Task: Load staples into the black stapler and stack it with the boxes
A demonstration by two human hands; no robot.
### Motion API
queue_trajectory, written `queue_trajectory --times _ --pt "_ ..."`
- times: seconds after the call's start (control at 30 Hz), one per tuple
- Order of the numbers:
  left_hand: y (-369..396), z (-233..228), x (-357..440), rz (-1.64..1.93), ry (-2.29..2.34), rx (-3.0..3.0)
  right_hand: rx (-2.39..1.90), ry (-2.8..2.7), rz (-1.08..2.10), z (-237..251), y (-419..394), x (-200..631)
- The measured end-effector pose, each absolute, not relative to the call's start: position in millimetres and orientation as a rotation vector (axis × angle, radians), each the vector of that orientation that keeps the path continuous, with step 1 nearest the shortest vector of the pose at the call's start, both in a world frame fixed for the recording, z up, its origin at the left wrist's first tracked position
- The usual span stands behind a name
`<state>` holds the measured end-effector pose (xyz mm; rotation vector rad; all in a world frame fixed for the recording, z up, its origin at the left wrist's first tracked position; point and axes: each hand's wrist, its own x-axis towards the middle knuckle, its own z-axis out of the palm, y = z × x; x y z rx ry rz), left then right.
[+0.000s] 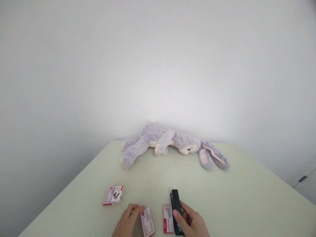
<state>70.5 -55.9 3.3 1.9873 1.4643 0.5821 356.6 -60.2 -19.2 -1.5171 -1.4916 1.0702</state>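
While the right hand (191, 222) clasps the stapler (176, 210), the left hand (127, 222) touches a staple box (147, 226).

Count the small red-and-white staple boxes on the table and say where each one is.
3. One box lies alone at the left; a second box is at the left hand; a third box lies beside the black stapler held by the right hand.

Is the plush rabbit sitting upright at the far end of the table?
No, the plush rabbit lies flat on its side on the table.

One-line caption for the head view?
Right hand grips a black stapler, left hand touches a staple box; plush rabbit behind.
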Motion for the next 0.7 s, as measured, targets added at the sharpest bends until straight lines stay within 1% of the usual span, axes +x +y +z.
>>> queue_trajectory --times 0.1,0.2,0.3,0.4,0.5,0.57,0.63,0.7 --pt "-42.6 20.0 107.2 0.602 1.269 2.099 -1.486 -1.508 1.086 -19.8 -60.4 357.3" --pt "-33.8 32.1 138.3 0.427 1.194 2.166 -1.459 -1.493 1.078 -24.4 -60.4 356.8" --pt "-30.8 31.6 155.5 0.357 1.193 2.195 -1.454 -1.458 1.068 -29.5 -60.5 356.2" --pt "-33.5 22.5 154.1 0.406 1.164 2.190 -1.470 -1.440 1.076 -29.4 -61.3 356.3" --pt "-33.7 16.4 124.2 0.657 1.246 2.143 -1.494 -1.434 1.096 -25.5 -62.4 357.4" --pt "-26.7 15.1 84.9 0.933 1.478 2.069 -1.501 -1.425 1.105 -23.9 -62.7 358.0" --pt "-14.2 13.1 35.7 1.126 1.744 2.010 -1.501 -1.420 1.114 -24.2 -62.5 358.5" --pt "-1.4 8.4 -11.8 1.092 1.959 1.965 -1.498 -1.413 1.120 -25.2 -62.2 358.8"
